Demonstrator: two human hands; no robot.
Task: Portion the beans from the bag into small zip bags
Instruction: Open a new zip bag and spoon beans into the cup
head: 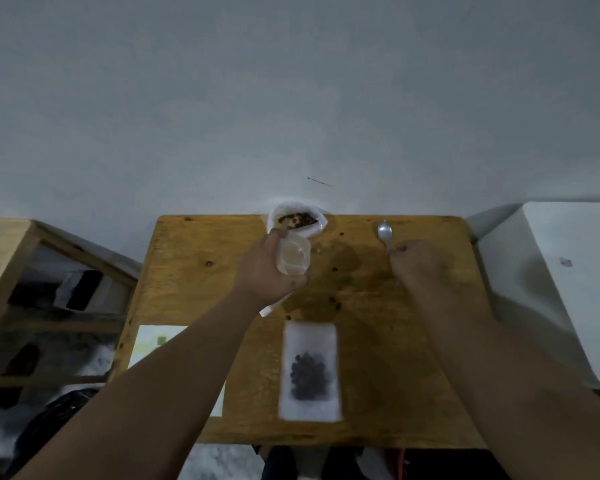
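Observation:
A white bag of brown beans [297, 220] stands open at the table's far edge, against the wall. Just in front of it, my left hand [267, 268] grips a small clear zip bag [293, 257], its mouth held open and facing the bean bag. On the right, my right hand [418, 259] holds the handle of a metal spoon [384, 232], whose bowl points away from me and looks empty. Near the front of the table lies a filled zip bag [309, 370] with dark beans inside. A few loose beans [334, 301] lie scattered on the wood.
The wooden table [413, 358] stands against a grey wall. A sheet of white paper [155, 344] lies at its left edge under my left forearm. A wooden shelf frame [11, 258] is to the left, a white box-like unit [561, 271] to the right.

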